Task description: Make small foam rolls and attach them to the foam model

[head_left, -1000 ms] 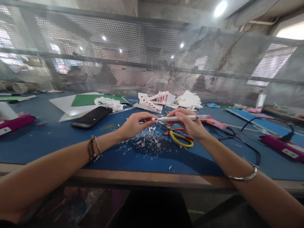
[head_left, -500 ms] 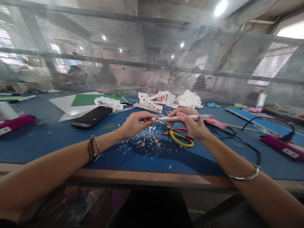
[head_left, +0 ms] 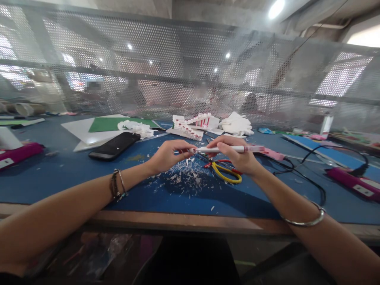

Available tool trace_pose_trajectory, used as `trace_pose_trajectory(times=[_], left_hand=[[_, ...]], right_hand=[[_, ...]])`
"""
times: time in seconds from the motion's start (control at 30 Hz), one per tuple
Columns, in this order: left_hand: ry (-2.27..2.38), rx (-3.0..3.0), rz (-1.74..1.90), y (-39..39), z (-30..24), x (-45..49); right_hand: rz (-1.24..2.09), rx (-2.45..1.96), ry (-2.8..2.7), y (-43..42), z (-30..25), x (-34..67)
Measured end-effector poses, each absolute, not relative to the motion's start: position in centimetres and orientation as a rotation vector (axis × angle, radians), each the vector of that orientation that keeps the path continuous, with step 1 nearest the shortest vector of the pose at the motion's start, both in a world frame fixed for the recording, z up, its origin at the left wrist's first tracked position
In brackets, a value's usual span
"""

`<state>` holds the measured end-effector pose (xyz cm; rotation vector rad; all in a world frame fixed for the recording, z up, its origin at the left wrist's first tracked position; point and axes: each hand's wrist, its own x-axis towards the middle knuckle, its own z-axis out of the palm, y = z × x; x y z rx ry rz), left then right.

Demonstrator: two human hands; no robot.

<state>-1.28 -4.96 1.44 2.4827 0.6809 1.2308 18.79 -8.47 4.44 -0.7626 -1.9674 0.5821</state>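
My right hand (head_left: pixel 236 153) is closed around a white marker pen (head_left: pixel 240 149) with a translucent pink back end, held nearly level and pointing left. The fingers of my left hand (head_left: pixel 169 155) pinch a small white piece with dark red marks (head_left: pixel 192 151), mostly covered by the fingertips. At that piece the pen's tip meets it or comes very close; I cannot tell which. Beneath both hands lie scattered white paper scraps (head_left: pixel 190 178). Scissors with yellow and red handles (head_left: pixel 227 176) rest below my right hand.
Behind the hands stand folded white cards with red-marked pieces (head_left: pixel 187 128) and a white paper pile (head_left: pixel 236 124). A black phone (head_left: pixel 115 146) lies left, near green sheet (head_left: pixel 118 124). At right are a pink glue gun (head_left: pixel 271 153), black cable (head_left: pixel 314 178) and purple power strip (head_left: pixel 353 184).
The pen has shifted slightly and its back end has swung a little with my right hand. My left hand stays nearly in place, still pinching the small piece.
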Motion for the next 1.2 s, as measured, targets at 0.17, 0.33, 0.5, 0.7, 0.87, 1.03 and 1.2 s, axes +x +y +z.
trace_pose_trajectory(times=[0.17,0.33,0.5,0.7,0.87,1.03,1.2], left_hand=[[0.636,2.592,1.180,-5.11,1.67,-1.33],[0.620,2.649,1.176,-5.15,1.71,-1.29],[0.641,2.623,1.194,-5.04,1.54,-1.37],[0.627,2.622,1.203,-5.02,1.58,-1.38],[0.605,2.635,1.209,-5.00,1.58,-1.31],[0.601,2.613,1.236,-5.00,1.59,-1.27],[0.629,2.564,1.263,-5.13,1.53,-1.42]], right_hand=[[0.490,-0.798,-1.991,-8.69,4.55,18.76],[0.455,-0.768,-2.000,-8.59,4.64,18.89],[0.464,-0.777,-1.976,-8.63,4.69,18.86],[0.465,-0.791,-1.967,-8.63,4.70,18.83],[0.474,-0.762,-1.988,-8.57,4.70,18.81],[0.482,-0.773,-1.968,-8.51,4.66,18.87],[0.486,-0.742,-1.991,-8.53,4.71,18.90]])
